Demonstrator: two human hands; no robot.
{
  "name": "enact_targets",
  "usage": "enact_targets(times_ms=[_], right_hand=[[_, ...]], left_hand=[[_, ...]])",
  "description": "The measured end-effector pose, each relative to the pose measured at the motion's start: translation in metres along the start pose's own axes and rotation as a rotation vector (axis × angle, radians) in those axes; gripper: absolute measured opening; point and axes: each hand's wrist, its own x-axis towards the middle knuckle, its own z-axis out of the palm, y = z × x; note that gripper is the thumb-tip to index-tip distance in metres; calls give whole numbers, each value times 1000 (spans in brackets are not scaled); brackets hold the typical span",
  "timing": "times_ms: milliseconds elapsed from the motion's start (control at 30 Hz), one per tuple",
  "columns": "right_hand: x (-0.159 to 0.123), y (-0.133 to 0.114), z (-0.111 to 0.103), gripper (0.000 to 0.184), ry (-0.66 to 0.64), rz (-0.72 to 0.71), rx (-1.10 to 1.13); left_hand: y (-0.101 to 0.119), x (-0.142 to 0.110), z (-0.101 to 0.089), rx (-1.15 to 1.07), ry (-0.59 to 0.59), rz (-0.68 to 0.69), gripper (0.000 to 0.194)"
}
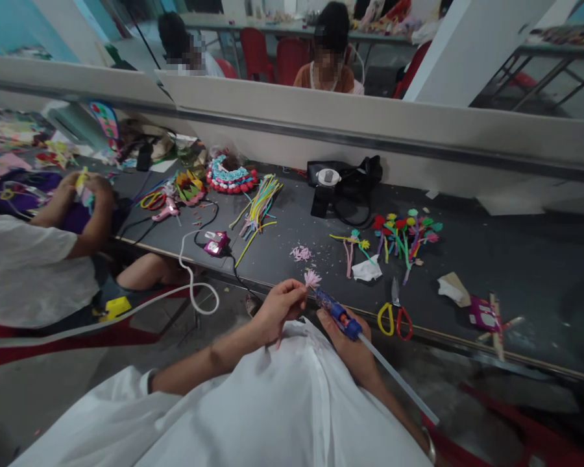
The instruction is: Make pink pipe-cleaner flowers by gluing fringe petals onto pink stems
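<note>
Left hand (285, 305): fingertips pinched together on a pink flower (312, 278), at the near edge of the counter (472, 259). Right hand (353, 350): curled round a blue glue gun (339, 314), long white glue stick (401, 378) out the back, trailing near right. Nozzle right by the flower's base; contact, can't tell. Pink clippings (300, 253) just beyond the flower. Scissors (395, 297), yellow and red handles, right of the glue gun. Far right of the flower, a pile of colourful fuzzy stems (406, 237); far left, a loose stem bundle (260, 211). Co-worker (19, 266) at left, hands around something yellow.
</note>
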Motion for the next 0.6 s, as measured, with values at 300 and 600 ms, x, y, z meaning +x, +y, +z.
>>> enact_targets(times_ms=[300, 600], right_hand=[[0, 4, -1, 29, 7, 28, -1], [0, 8, 0, 28, -2, 15, -5]], left_hand=[[-4, 1, 0, -6, 8, 3, 29], [-5, 1, -1, -1, 6, 6, 29]])
